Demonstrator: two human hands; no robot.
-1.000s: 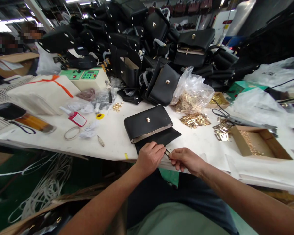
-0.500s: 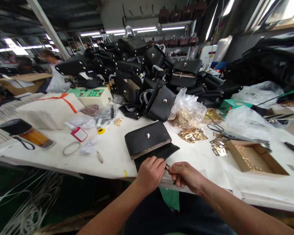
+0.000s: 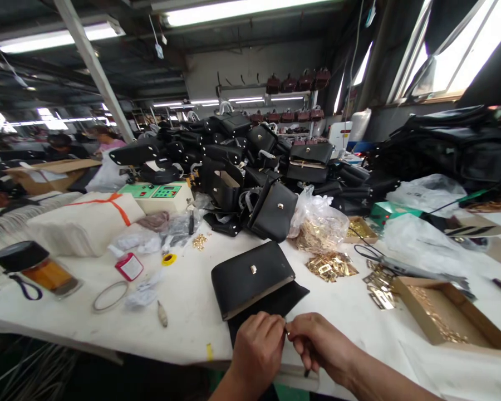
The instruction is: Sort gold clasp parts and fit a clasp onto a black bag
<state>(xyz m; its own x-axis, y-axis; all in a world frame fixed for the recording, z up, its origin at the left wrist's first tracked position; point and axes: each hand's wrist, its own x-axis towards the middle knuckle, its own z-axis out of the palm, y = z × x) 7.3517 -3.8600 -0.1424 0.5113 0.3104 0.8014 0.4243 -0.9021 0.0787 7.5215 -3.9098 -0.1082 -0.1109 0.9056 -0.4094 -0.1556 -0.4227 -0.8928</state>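
Note:
A black handbag point(image 3: 250, 278) lies on the white table before me, with a small gold clasp point(image 3: 253, 269) on its front. Its loose black flap point(image 3: 271, 303) spreads toward me. At the flap's near edge, my left hand point(image 3: 259, 348) is closed, knuckles up, gripping it. Close beside it, my right hand point(image 3: 317, 342) is pinched around a slim object whose dark end shows below the fingers. Most of that object is hidden, so its kind cannot be made out. A small metallic glint shows between the two hands.
Gold metal plates point(image 3: 330, 266) and a cardboard tray point(image 3: 455, 314) of small gold pieces lie to the right. Black bags point(image 3: 275, 209) are piled behind. Leftward are a red-labelled bottle point(image 3: 129, 267), yellow tape roll point(image 3: 168, 259), awl-like tool point(image 3: 162, 314) and drink bottle point(image 3: 37, 270).
The view has tilted up, so the table and hands appear lower. Both hands stay together at the flap's edge, with the right hand's fingers slightly shifted.

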